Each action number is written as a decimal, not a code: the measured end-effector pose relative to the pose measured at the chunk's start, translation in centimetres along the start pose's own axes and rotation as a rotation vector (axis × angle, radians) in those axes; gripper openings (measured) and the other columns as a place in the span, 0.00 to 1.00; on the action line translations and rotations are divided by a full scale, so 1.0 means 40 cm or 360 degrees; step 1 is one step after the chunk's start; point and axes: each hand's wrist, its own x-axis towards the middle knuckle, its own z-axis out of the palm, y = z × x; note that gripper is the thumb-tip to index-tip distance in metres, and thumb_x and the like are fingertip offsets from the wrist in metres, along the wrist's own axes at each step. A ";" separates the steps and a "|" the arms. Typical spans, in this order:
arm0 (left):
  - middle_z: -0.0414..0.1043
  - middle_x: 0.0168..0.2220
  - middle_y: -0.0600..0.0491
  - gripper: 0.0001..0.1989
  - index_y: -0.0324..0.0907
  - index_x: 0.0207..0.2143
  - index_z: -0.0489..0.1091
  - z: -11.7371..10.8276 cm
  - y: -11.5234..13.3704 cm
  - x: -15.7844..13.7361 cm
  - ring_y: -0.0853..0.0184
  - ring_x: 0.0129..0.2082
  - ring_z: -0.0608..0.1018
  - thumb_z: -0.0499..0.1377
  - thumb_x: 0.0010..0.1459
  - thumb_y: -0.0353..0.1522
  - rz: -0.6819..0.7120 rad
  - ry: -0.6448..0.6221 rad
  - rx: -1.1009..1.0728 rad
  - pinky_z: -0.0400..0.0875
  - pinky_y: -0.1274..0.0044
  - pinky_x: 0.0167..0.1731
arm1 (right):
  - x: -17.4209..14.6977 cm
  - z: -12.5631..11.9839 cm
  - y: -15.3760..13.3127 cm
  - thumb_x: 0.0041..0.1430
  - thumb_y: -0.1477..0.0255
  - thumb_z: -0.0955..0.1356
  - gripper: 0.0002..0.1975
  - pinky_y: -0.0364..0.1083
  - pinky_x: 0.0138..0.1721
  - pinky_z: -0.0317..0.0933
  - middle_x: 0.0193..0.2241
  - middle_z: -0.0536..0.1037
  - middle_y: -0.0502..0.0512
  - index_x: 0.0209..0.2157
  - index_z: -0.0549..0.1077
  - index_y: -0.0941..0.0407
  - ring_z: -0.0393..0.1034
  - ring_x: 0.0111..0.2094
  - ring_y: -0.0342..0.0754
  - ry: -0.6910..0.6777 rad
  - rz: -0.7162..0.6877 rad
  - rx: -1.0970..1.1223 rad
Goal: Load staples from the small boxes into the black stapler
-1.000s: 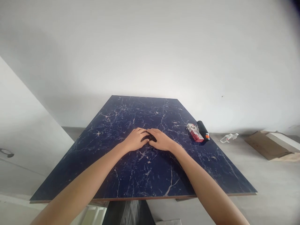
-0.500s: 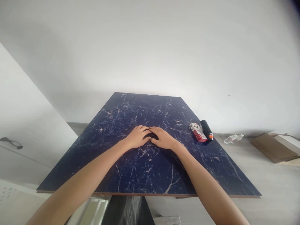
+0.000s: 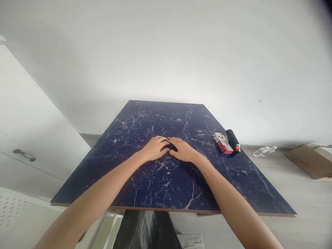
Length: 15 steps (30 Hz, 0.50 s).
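My left hand [image 3: 155,148] lies on the dark blue marble-patterned tabletop [image 3: 166,119], its fingers stretched out and holding nothing. Opposite it, my right hand [image 3: 182,150] rests on the same surface, also open. The fingertips of both hands meet or nearly meet in the middle, with the thumbs close together below. To the right of my hands are a red and white box [image 3: 223,143] and, against its far side, a black cylinder [image 3: 232,140] with an orange mark at its near end.
A white wall [image 3: 166,52] stands behind the table. On the floor at right lie a clear plastic bottle [image 3: 262,151] and a cardboard box [image 3: 308,160]. A white cabinet with a dark handle [image 3: 24,155] is at left. A perforated white panel [image 3: 12,211] sits low at left.
The whole view has shifted slightly, so the table and its things appear a little further right and higher. My hands keep the same pose on the tabletop.
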 end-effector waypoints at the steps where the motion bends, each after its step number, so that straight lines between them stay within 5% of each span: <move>1: 0.66 0.64 0.49 0.20 0.49 0.59 0.71 0.000 0.000 0.000 0.53 0.64 0.64 0.50 0.70 0.42 -0.0003 0.0000 0.0001 0.60 0.57 0.63 | 0.000 0.000 0.000 0.64 0.65 0.63 0.29 0.64 0.67 0.52 0.67 0.63 0.63 0.65 0.65 0.58 0.56 0.68 0.62 0.0002 0.0003 -0.0007; 6: 0.66 0.64 0.49 0.20 0.50 0.59 0.71 -0.002 -0.001 0.001 0.53 0.64 0.64 0.51 0.70 0.42 0.0010 -0.0002 0.0009 0.59 0.57 0.63 | -0.001 0.003 -0.001 0.63 0.66 0.64 0.29 0.63 0.67 0.53 0.66 0.65 0.62 0.65 0.66 0.57 0.57 0.68 0.61 0.0025 -0.0020 -0.0003; 9: 0.66 0.64 0.49 0.21 0.49 0.59 0.71 0.001 -0.001 0.001 0.53 0.64 0.64 0.50 0.70 0.43 0.0011 -0.0007 0.0041 0.59 0.57 0.63 | -0.003 -0.012 -0.005 0.63 0.67 0.65 0.25 0.58 0.62 0.61 0.61 0.73 0.59 0.62 0.70 0.54 0.66 0.61 0.57 0.0083 -0.0061 -0.0015; 12: 0.65 0.65 0.48 0.24 0.47 0.61 0.70 0.000 -0.002 0.003 0.52 0.66 0.63 0.47 0.71 0.45 -0.0023 -0.0061 0.0063 0.58 0.56 0.63 | -0.012 -0.059 0.009 0.64 0.67 0.65 0.19 0.52 0.60 0.62 0.55 0.77 0.55 0.55 0.75 0.52 0.69 0.57 0.53 0.0425 0.0093 -0.0181; 15: 0.63 0.67 0.48 0.25 0.48 0.62 0.69 -0.019 -0.007 0.000 0.51 0.67 0.62 0.47 0.71 0.46 -0.0038 -0.0077 0.0073 0.55 0.53 0.65 | -0.045 -0.134 0.063 0.67 0.67 0.60 0.22 0.60 0.65 0.52 0.59 0.71 0.66 0.58 0.72 0.60 0.59 0.63 0.60 0.0859 0.0478 -0.0336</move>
